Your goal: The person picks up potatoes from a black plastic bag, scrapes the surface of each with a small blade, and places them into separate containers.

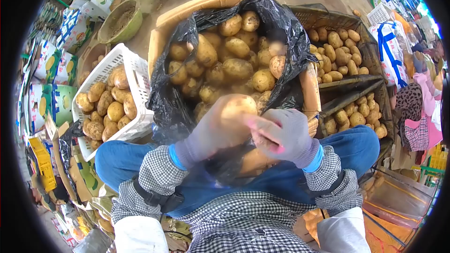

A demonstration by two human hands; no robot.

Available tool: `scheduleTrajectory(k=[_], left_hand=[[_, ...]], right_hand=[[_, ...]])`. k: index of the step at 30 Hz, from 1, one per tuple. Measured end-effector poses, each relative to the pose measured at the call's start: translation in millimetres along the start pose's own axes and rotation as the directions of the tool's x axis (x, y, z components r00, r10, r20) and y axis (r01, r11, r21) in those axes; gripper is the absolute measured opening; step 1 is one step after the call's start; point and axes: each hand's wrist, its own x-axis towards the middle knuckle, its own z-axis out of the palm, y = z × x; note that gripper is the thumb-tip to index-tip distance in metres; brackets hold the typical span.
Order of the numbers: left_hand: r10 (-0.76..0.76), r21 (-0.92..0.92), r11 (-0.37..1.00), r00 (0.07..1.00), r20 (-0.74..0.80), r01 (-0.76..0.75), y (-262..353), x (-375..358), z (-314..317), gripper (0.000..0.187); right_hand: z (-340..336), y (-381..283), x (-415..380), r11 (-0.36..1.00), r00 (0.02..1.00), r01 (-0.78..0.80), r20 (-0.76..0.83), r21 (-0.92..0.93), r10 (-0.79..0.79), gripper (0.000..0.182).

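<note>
Over the near side of a box lined with a black plastic bag (276, 14), my left hand (208, 129) in a grey glove is closed around a potato (240, 105). My right hand (287, 133), also gloved, is just right of that potato with its fingers curled in. Pink fingertips show on it, and one points at the potato. Whether anything small lies between those fingers I cannot make out; this area is blurred. Many loose potatoes (237, 69) fill the bag below and beyond my hands.
A white plastic crate (140, 77) of potatoes stands at the left. Brown crates (347, 86) with smaller potatoes are at the right. Farther back left is a green basin (123, 21). Printed cartons (63, 100) line the left side, and a person in pink (424, 98) is at the far right.
</note>
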Motion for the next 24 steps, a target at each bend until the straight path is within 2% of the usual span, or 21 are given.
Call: scheduleTrajectory(k=[1,3,5,7,9,10,11,13,14,16,19,20,22,23,24], left_hand=[[0.034,0.025,0.999,0.999,0.005,-0.034,-3,1,-1,0.075],[0.101,0.064,0.993,0.995,0.007,-0.101,-12,2,-4,0.074],[0.083,-0.101,0.992,0.996,0.020,-0.081,-13,0,-3,0.074],[0.005,-0.229,0.973,0.999,0.039,0.005,-10,0,-3,0.077],[-0.144,-0.317,0.935,0.987,0.066,0.158,3,-2,-3,0.084],[-0.146,-0.390,0.905,0.985,0.093,0.171,12,-5,2,0.073],[-0.147,-0.499,0.843,0.979,0.144,0.200,5,-7,-1,0.071],[-0.116,-0.690,0.679,0.964,0.237,0.252,-11,-9,-6,0.066],[-0.163,-0.677,0.686,0.963,0.213,0.266,-9,-10,-5,0.062],[-0.169,-0.726,0.619,0.954,0.249,0.299,-5,-6,-7,0.060],[-0.172,-0.826,0.487,0.959,0.226,0.282,-4,-2,-4,0.059],[-0.175,-0.859,0.438,0.962,0.208,0.266,-3,-2,-3,0.060],[-0.159,-0.794,0.549,0.965,0.207,0.261,-7,0,-6,0.059],[-0.147,-0.758,0.601,0.967,0.207,0.254,-10,1,-7,0.059],[-0.120,-0.757,0.592,0.959,0.257,0.277,-12,2,-10,0.056]], right_hand=[[-3,1,1,0.999,1.000,-0.023,0.002,-0.031,0.023,0.049],[7,13,0,0.986,0.970,-0.153,-0.177,0.070,0.163,0.047],[4,15,-3,0.935,0.918,-0.343,-0.177,0.090,0.354,0.045],[5,10,0,0.983,0.974,-0.149,-0.158,0.112,0.165,0.045],[6,4,-9,0.996,0.998,-0.066,0.002,0.058,0.066,0.045],[7,4,-7,0.994,0.996,-0.092,0.015,0.058,0.091,0.047],[12,9,-9,0.961,0.968,-0.234,-0.056,0.148,0.245,0.047],[24,22,-14,0.821,0.835,-0.459,-0.152,0.340,0.529,0.047],[12,16,-11,0.434,0.627,-0.666,0.140,0.607,0.766,0.048],[18,12,-7,0.755,0.878,-0.340,-0.098,0.561,0.469,0.047],[13,3,-13,0.871,0.971,-0.223,0.016,0.439,0.240,0.043],[5,1,-14,0.889,0.966,-0.258,0.123,0.379,0.228,0.042],[16,8,-13,0.903,0.990,-0.117,-0.027,0.414,0.141,0.039],[16,7,-13,0.847,0.963,-0.225,-0.023,0.481,0.269,0.038],[15,7,-13,0.774,0.920,-0.326,-0.007,0.543,0.393,0.037]])
